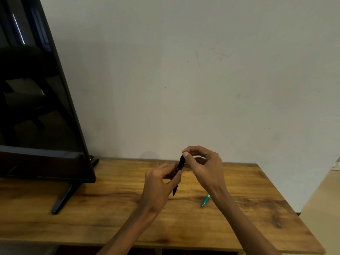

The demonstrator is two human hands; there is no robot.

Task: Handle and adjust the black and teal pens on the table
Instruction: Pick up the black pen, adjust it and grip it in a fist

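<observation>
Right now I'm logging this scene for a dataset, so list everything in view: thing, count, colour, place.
black pen: 1, black, held near-upright above the table's middle, tip down
teal pen: 1, teal, lying on the table under the right forearm
table: 1, brown wood grain, against the wall
television: 1, black, on its stand at the table's left
wall: 1, off-white, behind the table
left hand: 1, grips the black pen's lower barrel
right hand: 1, pinches the black pen's top end

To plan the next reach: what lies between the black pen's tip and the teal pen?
Only bare table, in the head view, between black pen and teal pen.
</observation>
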